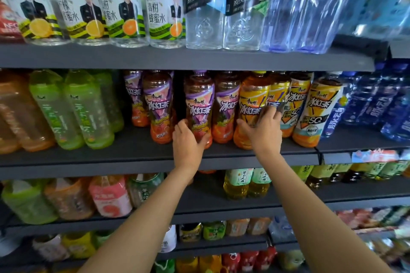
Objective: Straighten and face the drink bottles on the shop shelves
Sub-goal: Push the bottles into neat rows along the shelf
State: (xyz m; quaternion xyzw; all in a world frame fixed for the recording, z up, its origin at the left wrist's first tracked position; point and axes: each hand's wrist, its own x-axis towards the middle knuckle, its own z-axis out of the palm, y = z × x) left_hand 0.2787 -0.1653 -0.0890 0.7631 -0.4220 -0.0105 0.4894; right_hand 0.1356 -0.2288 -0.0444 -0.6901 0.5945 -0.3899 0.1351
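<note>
On the middle shelf [142, 157] stands a row of iced tea bottles. My left hand [188, 139] grips the lower part of a purple-labelled iced tea bottle [198, 104], thumb on its left side and fingers round its right. My right hand [261, 128] grips a yellow-labelled iced tea bottle [253, 99], with fingers wrapped over the label's right side. Both bottles stand upright at the shelf front with labels facing me. Between them stands another purple-labelled bottle [225, 106].
Green tea bottles [88, 108] stand to the left, more yellow iced tea bottles [315, 108] and blue bottles [377, 104] to the right. The top shelf holds honey water [165, 15] and soda water bottles [204, 6]. Lower shelves carry several more drinks.
</note>
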